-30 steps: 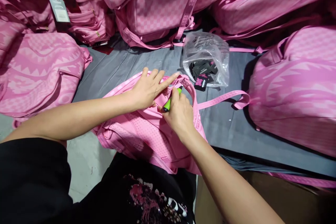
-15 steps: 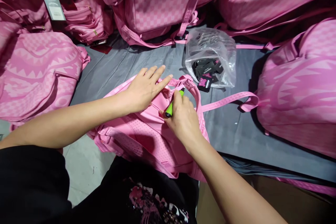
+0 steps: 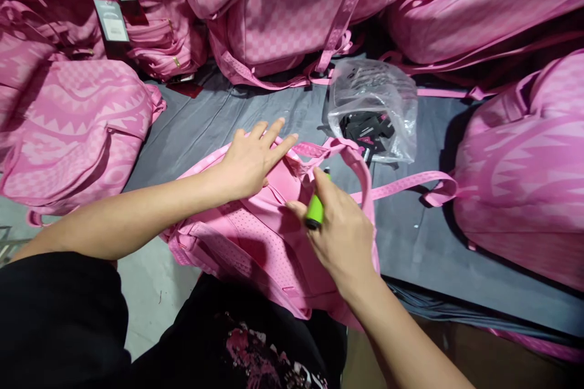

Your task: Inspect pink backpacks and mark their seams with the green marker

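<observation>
- Head view, read as a clock face: a pink fabric backpack with a perforated panel (image 3: 262, 234) lies at the centre, reaching down towards 7 o'clock, before the wearer's black clothing with a pink and white print (image 3: 255, 352).
- Left hand (image 3: 250, 164), just off centre towards 9 o'clock: laid across the backpack's upper edge, palm down, fingers spread wide.
- Right hand (image 3: 344, 228), off centre towards 4 o'clock: curled narrow around a bright green cylindrical tool with black ends (image 3: 315, 208). The tool is slightly blurred and stands tilted beside the backpack's folded top; whether it touches the fabric, I cannot tell.
- 2 o'clock: a clear plastic bag (image 3: 395, 94) with small black tags (image 3: 365, 126) inside, on a table covered in grey cloth (image 3: 410, 261).
- 3 o'clock: a rounded pink patterned backpack (image 3: 524, 176), with a flat pink strap (image 3: 406, 184) reaching from beside it towards the centre.
- 9 o'clock: a pink backpack with a jagged, tooth-like print (image 3: 82, 127).
- 10 o'clock: black and pale-blue paper hang tags (image 3: 114, 23) against pink bags.
- 12 o'clock: pink checkered bags (image 3: 283, 21) in a row.
</observation>
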Available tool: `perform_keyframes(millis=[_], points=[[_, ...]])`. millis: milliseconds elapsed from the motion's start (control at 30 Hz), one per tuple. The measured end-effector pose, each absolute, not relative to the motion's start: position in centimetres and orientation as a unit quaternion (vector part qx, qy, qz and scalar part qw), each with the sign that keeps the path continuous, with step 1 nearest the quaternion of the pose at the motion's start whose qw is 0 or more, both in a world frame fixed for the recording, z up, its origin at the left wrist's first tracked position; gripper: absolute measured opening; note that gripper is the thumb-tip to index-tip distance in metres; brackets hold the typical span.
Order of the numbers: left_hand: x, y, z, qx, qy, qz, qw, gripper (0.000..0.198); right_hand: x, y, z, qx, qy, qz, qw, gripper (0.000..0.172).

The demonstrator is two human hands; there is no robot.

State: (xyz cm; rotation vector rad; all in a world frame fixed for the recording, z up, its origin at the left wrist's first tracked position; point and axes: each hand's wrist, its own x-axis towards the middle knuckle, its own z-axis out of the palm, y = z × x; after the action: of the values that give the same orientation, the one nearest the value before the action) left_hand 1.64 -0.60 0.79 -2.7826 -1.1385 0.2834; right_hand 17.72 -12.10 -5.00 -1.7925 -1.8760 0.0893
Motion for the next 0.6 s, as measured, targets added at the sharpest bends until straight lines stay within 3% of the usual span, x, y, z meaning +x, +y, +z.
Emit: perform_keyframes(millis=[133, 200, 367, 600], points=[[1.6, -0.4, 0.6, -0.922, -0.374, 0.084, 0.061, 0.088, 17.7, -13.9, -4.2, -0.61, -0.668, 0.091, 0.417, 0.033], [1.7, -0.4, 0.6, -0.921, -0.375, 0.085, 0.064, 0.085, 17.5, -13.5, -4.1, -0.594, -0.649, 0.169, 0.445, 0.022], [1.7, -0.6, 0.8, -0.919, -0.376, 0.093, 0.066, 0.083, 17.8, -11.2, -4.0, -0.555, -0.689, 0.279, 0.374, 0.017], [1.9, -0.2, 0.8, -0.92, -0.372, 0.107, 0.058, 0.08, 18.1, -10.3, -3.9, -0.507, -0.743, 0.257, 0.355, 0.021]])
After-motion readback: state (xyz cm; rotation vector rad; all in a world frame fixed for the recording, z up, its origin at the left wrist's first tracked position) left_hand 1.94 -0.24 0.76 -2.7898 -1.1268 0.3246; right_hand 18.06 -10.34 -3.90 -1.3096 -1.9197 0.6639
